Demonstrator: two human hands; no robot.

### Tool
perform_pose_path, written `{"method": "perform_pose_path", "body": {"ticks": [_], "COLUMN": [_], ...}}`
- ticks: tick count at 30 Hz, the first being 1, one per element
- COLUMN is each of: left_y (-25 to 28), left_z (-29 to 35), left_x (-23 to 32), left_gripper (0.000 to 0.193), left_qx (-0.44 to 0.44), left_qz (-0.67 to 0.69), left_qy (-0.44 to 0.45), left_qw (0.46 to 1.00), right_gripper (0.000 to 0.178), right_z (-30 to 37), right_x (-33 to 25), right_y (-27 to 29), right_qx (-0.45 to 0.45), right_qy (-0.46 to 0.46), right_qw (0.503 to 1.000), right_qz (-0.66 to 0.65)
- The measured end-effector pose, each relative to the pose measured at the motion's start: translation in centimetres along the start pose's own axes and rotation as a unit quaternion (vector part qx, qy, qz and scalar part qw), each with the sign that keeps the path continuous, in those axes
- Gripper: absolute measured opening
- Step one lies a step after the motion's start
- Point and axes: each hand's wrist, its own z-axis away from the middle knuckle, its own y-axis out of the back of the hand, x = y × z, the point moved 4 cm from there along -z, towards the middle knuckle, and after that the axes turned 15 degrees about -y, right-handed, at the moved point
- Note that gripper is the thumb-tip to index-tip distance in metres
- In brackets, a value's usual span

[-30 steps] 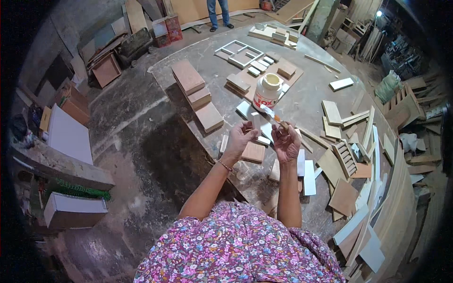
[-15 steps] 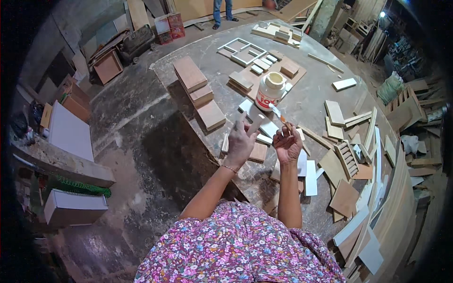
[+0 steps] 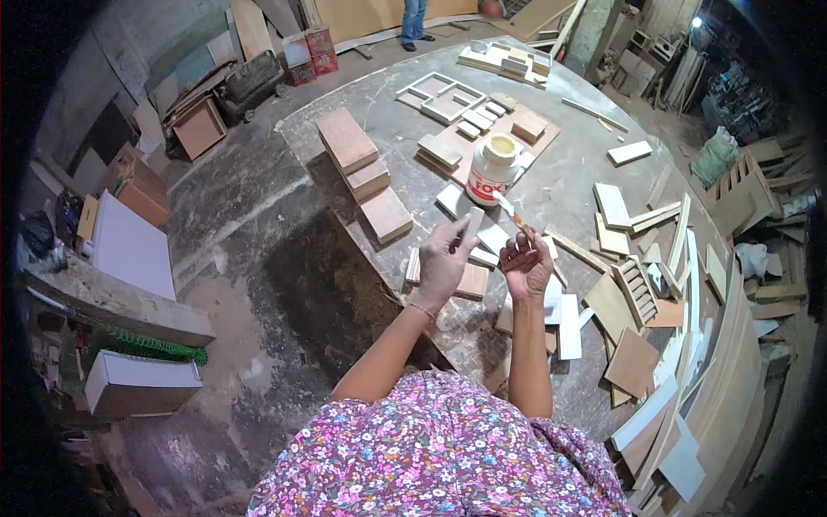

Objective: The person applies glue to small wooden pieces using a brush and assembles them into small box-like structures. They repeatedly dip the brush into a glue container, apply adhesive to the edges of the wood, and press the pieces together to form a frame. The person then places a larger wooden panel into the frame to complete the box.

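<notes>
My left hand (image 3: 444, 263) grips a small flat wooden strip (image 3: 471, 226) between thumb and fingers, its far end pointing away from me. In my right hand (image 3: 526, 267) is a small brush (image 3: 517, 221), pinched by the fingers. White paste coats its bristles, which point up and left toward the jar. Just beyond both hands stands an open white plastic jar (image 3: 493, 172) with red print; pale stuff shows at its mouth. White boards (image 3: 454, 202) lie on the table beneath and beyond my hands. Brush and strip are apart.
Stacked wooden blocks (image 3: 362, 177) line the table's left edge. Beyond the jar are a plywood panel (image 3: 544, 142) with small blocks and a white frame (image 3: 422, 93). Scrap boards (image 3: 631, 358) and a slatted piece (image 3: 635, 295) crowd the right. A person's legs (image 3: 413, 21) show at the back.
The strip in my left hand has turned more upright, and the white dab near its tip no longer shows. My right hand barely moved. The person's legs at the back shifted right.
</notes>
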Motion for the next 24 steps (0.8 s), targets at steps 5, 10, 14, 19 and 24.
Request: {"method": "perform_pose_path", "body": {"ticks": [5,10,14,19,24], "left_y": [-0.9,-1.1,-1.1,-1.0,-0.6], "left_z": [0.4,0.9,1.1,0.8,0.4], "left_x": [-2.8,-3.1,-3.9,-3.2,-2.2], "left_gripper": [0.023,0.017,0.016,0.028,0.038], "left_qx": [0.062,0.083,0.103,0.109,0.102], "left_qz": [0.317,0.488,0.548,0.546,0.529], "left_qy": [0.212,0.310,0.321,0.279,0.283], "left_qw": [0.922,0.812,0.765,0.782,0.793], "right_gripper": [0.021,0.020,0.017,0.012,0.013], "right_z": [0.3,0.5,0.8,0.6,0.6], "right_x": [0.0,0.0,0.1,0.0,-0.3], "right_y": [-0.5,-1.1,-1.4,-1.3,-1.0], "right_qx": [0.015,0.031,0.028,0.045,0.045], "right_qy": [0.002,0.010,0.016,0.032,0.028], "right_qw": [0.999,0.998,0.995,0.995,0.996], "right_qz": [0.034,0.052,0.090,0.080,0.071]}}
